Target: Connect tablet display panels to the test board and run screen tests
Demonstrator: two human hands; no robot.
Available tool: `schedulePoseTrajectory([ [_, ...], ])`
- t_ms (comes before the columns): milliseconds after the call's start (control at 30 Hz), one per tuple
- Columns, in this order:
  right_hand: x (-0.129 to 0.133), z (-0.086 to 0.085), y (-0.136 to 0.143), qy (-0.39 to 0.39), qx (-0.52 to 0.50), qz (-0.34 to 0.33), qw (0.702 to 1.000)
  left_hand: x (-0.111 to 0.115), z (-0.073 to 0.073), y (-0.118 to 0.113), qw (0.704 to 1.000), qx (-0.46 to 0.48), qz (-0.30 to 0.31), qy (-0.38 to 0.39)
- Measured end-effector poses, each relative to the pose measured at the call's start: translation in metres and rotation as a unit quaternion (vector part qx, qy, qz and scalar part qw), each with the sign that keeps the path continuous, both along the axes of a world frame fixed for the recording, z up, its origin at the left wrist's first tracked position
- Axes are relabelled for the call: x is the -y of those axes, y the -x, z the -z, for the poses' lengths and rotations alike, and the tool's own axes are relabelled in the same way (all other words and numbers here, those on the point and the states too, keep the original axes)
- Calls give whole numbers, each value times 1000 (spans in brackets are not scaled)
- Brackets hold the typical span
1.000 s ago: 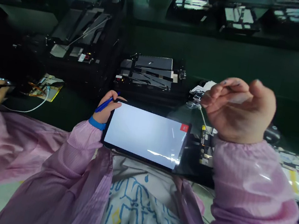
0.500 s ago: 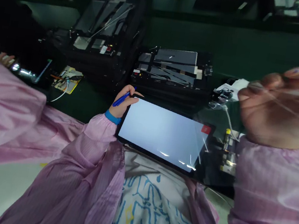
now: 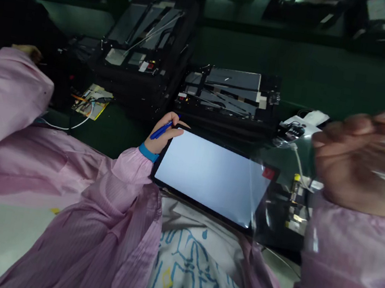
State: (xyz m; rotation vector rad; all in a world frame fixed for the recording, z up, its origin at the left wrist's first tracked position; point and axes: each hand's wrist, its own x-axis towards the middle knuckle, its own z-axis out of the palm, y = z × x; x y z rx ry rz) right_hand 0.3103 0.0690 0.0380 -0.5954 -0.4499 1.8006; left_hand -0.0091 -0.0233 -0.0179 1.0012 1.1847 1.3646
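Observation:
A tablet (image 3: 209, 176) with a lit white screen tilts in front of my shirt. My left hand (image 3: 161, 134) grips its left end, thumb over the screen's upper corner, with a blue pen (image 3: 161, 130) tucked in the same hand. A red tab (image 3: 268, 173) shows at the screen's upper right. My right hand (image 3: 367, 157) is raised at the right, fingers curled, gripping a clear plastic film (image 3: 256, 198). The film stretches from the tablet's right side toward that hand. Where it leaves the glass is hard to make out.
Stacked black trays of device parts stand behind the tablet, one stack (image 3: 231, 94) in the middle and a taller one (image 3: 140, 48) left. Cables and a white adapter (image 3: 305, 123) lie right, by a small circuit assembly (image 3: 300, 205). A co-worker's pink sleeve (image 3: 14, 91) reaches in from the left.
The film now shows as a larger loose sheet at the tablet's right side. My right hand is slightly lower in view. The co-worker's hands have shifted, and the shiny device there has left view.

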Motion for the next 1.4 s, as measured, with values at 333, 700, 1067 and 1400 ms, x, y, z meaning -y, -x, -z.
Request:
schedulePoseTrajectory([
  [333,7,-20,1,-194,120,45,973,-1,-4,1,1000,1,-4,5],
  [700,4,-11,6,-198,153,32,968,-1,-2,1,1000,-1,0,7],
  [1067,64,14,47,-343,250,-119,898,0,-4,-3,1000,6,-18,14],
  [1400,117,23,93,-630,637,-137,422,-3,4,-2,999,30,-36,17],
])
